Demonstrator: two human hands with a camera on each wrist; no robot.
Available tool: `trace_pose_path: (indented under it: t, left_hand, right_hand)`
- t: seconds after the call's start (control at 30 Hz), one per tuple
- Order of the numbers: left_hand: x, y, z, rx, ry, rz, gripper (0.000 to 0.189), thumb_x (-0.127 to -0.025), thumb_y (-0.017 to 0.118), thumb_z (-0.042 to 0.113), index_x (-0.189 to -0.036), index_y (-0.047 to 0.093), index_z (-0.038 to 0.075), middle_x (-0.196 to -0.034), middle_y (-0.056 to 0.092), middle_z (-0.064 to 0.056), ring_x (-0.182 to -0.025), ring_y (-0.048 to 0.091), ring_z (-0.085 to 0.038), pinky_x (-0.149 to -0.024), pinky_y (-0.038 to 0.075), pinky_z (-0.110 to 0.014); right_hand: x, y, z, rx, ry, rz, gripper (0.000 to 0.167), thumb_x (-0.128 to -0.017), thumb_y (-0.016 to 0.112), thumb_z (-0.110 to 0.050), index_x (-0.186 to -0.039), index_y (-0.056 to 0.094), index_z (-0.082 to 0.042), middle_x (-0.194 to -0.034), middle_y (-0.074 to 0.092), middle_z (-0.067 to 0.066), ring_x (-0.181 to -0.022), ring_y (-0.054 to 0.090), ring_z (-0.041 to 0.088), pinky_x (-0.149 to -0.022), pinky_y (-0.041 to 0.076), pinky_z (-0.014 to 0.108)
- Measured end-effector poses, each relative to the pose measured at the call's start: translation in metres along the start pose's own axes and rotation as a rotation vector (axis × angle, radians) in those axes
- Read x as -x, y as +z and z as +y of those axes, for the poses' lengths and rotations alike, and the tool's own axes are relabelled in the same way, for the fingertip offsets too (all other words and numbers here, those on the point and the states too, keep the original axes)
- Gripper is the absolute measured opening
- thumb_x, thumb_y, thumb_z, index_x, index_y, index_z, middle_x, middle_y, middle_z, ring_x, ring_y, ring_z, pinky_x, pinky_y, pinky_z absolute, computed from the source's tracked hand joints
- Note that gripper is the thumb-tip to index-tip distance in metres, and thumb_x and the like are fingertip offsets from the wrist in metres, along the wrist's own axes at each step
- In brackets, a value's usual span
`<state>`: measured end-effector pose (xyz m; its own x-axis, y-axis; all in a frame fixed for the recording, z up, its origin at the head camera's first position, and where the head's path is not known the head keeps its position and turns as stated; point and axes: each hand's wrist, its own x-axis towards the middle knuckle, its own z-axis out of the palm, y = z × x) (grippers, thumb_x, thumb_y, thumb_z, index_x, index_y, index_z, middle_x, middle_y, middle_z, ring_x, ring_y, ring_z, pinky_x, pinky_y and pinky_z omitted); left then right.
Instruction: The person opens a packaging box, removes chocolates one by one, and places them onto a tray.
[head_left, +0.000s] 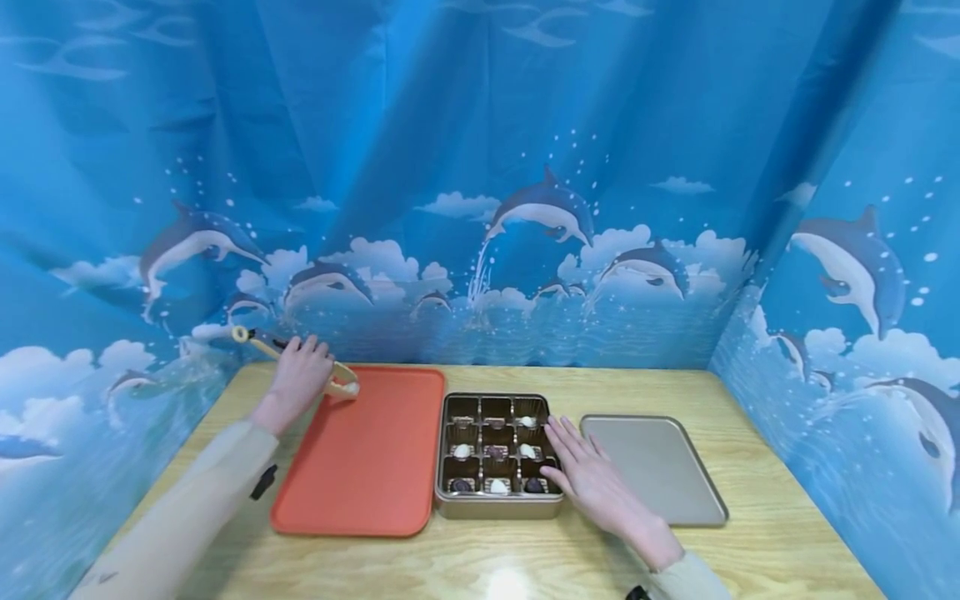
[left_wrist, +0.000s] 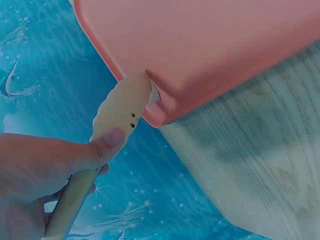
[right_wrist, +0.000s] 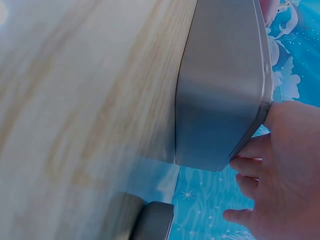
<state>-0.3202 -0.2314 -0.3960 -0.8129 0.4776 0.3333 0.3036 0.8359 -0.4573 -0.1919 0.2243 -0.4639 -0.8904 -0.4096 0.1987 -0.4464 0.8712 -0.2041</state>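
In my left hand [head_left: 300, 375] I grip beige tongs [left_wrist: 120, 107], thumb along one arm. Their tips pinch a small white piece [head_left: 352, 388] at the far left corner of the red tray [head_left: 367, 467]; the tips partly hide this piece in the left wrist view. My right hand [head_left: 592, 487] touches the right rim of a metal tin [head_left: 498, 507] with its fingers stretched out. In the right wrist view the fingers [right_wrist: 246, 165] lie along the tin's edge. Inside the tin, a divided insert holds white and dark chocolates [head_left: 497, 486] in several compartments.
A flat grey metal lid [head_left: 652, 467] lies on the wooden table [head_left: 465, 558] to the right of the tin. The red tray stands close against the tin's left side. A blue dolphin-print curtain [head_left: 480, 167] hangs behind the table and along its sides.
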Motion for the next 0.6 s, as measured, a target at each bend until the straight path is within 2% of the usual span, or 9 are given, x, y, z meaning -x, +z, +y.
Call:
trace_pose_path:
  t: [0.1, 0.17, 0.3, 0.4, 0.6]
  left_hand:
    - [0.003, -0.004, -0.003, 0.019, -0.02, -0.057, 0.009, -0.089, 0.073, 0.006, -0.098, 0.074, 0.003, -0.093, 0.063, -0.014, -0.096, 0.056, -0.033, -0.078, 0.042, -0.043]
    - [0.006, -0.009, -0.004, 0.03, -0.035, -0.058, 0.023, -0.083, 0.081, 0.01, -0.102, 0.072, 0.001, -0.095, 0.062, -0.015, -0.098, 0.055, -0.034, -0.079, 0.042, -0.044]
    - [0.012, -0.02, -0.005, 0.054, -0.04, 0.045, 0.049, -0.069, 0.092, 0.019, -0.106, 0.067, -0.001, -0.097, 0.061, -0.018, -0.098, 0.056, -0.037, -0.078, 0.042, -0.046]
    - [0.014, -0.03, 0.001, 0.101, -0.025, 0.118, 0.055, -0.071, 0.092, 0.025, -0.112, 0.067, -0.002, -0.1, 0.063, -0.02, -0.099, 0.057, -0.038, -0.079, 0.045, -0.049]
    - [0.01, -0.042, 0.02, 0.165, 0.031, 0.185, 0.062, -0.077, 0.087, 0.039, -0.121, 0.067, 0.0, -0.104, 0.064, -0.019, -0.099, 0.058, -0.036, -0.079, 0.049, -0.049]
  right_hand:
    - [0.0, 0.0, -0.001, -0.004, 0.0, -0.003, 0.068, -0.107, 0.045, -0.042, -0.157, 0.028, 0.001, -0.164, 0.019, 0.013, -0.153, 0.018, 0.033, -0.12, 0.019, 0.059]
    - [0.0, 0.0, -0.002, -0.008, 0.0, -0.005, 0.068, -0.107, 0.045, -0.042, -0.157, 0.028, 0.001, -0.164, 0.019, 0.013, -0.153, 0.018, 0.033, -0.12, 0.019, 0.059]
    - [0.0, -0.001, -0.002, -0.015, 0.005, -0.005, 0.067, -0.107, 0.045, -0.041, -0.157, 0.028, 0.001, -0.164, 0.019, 0.014, -0.152, 0.018, 0.033, -0.12, 0.017, 0.058]
    - [0.001, -0.001, -0.002, -0.017, 0.006, 0.002, 0.067, -0.107, 0.045, -0.04, -0.157, 0.028, 0.002, -0.164, 0.02, 0.014, -0.152, 0.019, 0.033, -0.12, 0.017, 0.058]
    - [0.001, -0.001, -0.002, -0.006, -0.004, 0.015, 0.067, -0.107, 0.044, -0.041, -0.156, 0.03, 0.001, -0.164, 0.021, 0.013, -0.152, 0.02, 0.033, -0.12, 0.018, 0.058]
